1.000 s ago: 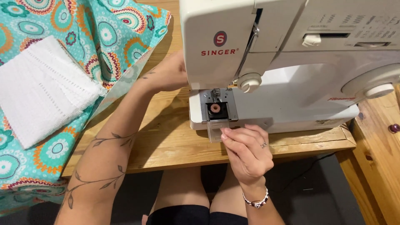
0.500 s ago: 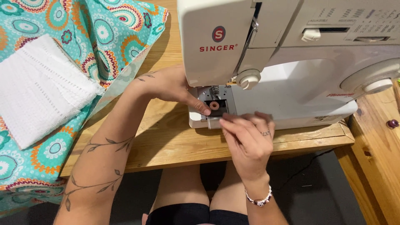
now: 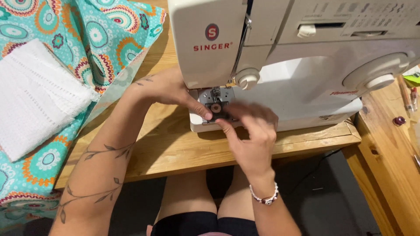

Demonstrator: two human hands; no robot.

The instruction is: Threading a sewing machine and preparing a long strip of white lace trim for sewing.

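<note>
Two hands meet at the bobbin opening in the bed of the white sewing machine, right under the needle. My left hand comes in from the left, fingers curled, its thumb tip pressed onto the bed beside the round bobbin sitting in its case. My right hand reaches up from below, fingers bent together over the right part of the opening; it is blurred, so I cannot tell whether it pinches anything. A beaded bracelet circles that wrist.

The machine sits in a recess of the wooden surface, with its front edge close to the surface's near edge, which runs just above my knees. Left of the machine there is a bare strip of wood where my left forearm lies. Beyond it the teal patterned fabric covers the surface and hangs over the near edge, and a folded white cloth lies on top of it, well apart from my hands.

To the right, a second wooden surface butts against the first. A small dark red button lies on it, near the machine's handwheel.
</note>
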